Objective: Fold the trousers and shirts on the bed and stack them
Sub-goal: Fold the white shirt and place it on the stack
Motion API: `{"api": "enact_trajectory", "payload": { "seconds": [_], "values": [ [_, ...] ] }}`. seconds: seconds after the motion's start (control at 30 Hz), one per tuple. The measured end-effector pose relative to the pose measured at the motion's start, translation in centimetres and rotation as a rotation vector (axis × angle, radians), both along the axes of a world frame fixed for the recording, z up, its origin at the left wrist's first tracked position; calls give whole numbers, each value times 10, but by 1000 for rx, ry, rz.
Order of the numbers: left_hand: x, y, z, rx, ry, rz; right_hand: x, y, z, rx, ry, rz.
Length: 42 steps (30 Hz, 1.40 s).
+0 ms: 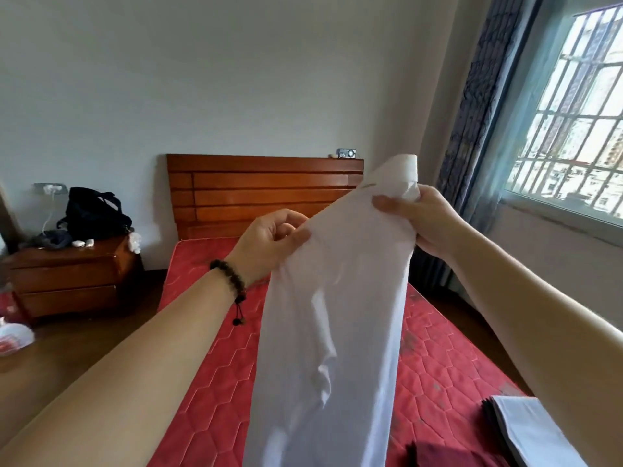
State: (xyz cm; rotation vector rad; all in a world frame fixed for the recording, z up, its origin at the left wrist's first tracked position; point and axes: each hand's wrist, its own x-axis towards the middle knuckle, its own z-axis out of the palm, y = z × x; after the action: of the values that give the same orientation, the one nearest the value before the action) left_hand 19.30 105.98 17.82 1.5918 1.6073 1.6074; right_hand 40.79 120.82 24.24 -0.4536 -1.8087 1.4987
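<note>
A white shirt [332,325] hangs in the air over the red mattress [438,352], stretched between both hands. My left hand [269,241] pinches its upper left edge between thumb and fingers. My right hand [414,220] grips the top right part, and a white fold sticks up above it. The lower end of the garment drops out of view at the bottom. At the lower right of the bed lies a stack of folded clothes [526,429] with a white piece on top, and a dark red garment [448,456] beside it.
A wooden headboard [263,190] stands at the far end of the bed. A wooden nightstand [67,274] on the left carries a black bag [94,210] and small items. A barred window [580,129] and curtain are on the right. Wooden floor lies left of the bed.
</note>
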Motion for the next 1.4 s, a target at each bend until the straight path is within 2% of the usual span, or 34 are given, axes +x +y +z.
{"api": "enact_trajectory", "payload": {
  "seconds": [0.2, 0.27, 0.43, 0.6, 0.73, 0.83, 0.97, 1.03, 1.2, 1.33, 1.4],
  "values": [
    [2, -34, -54, 116, -115, 101, -25, -23, 27, 213, -165, -129],
    [8, -39, -71, 113, -96, 89, -26, -29, 30, 244, -184, -166],
    [26, -34, -119, 10, -10, 39, -12, -39, 35, 260, -191, -211],
    [47, -29, -168, -141, 99, 141, 12, -42, 33, 220, -114, -258],
    [65, -35, -179, -205, 137, 186, 34, -49, 27, 159, -30, -259],
    [64, -57, -167, -171, 55, 186, 56, -51, 22, 125, 3, -246],
    [55, -102, -143, -142, -241, 104, 87, -55, 6, 44, 4, -262],
    [59, -123, -134, -132, -303, 122, 103, -60, -9, 12, 2, -264],
    [83, -182, -133, -132, -200, 289, 146, -87, -51, -36, -22, -192],
    [104, -236, -144, -157, -7, 341, 176, -114, -81, -35, -44, -159],
    [112, -257, -146, -163, 26, 369, 181, -122, -90, -36, -48, -140]
  ]
}}
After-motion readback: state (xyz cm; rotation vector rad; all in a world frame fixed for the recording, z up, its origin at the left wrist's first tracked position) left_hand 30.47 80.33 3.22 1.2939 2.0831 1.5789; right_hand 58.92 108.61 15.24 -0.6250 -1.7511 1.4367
